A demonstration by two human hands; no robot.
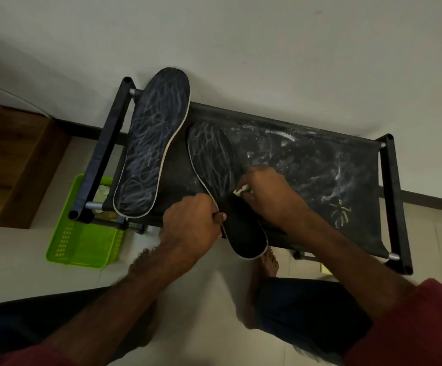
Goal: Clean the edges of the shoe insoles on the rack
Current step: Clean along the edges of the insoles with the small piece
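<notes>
L hand point(192, 220) pins insole point(222, 180) at 9 o'clock; R hand point(263, 191) fingers pinch cloth point(241, 191). Should follow rim w/ short strokes.

2 dark foam insoles with pale edges lie flat on the black fabric rack point(307, 159): left insole point(151, 143) chalk-scribbled, right insole point(222, 165) part-wiped.

insoles point(151, 143) black, white-scribbled | rack point(320, 165) black, white-smeared | basket point(82, 244) green
</notes>
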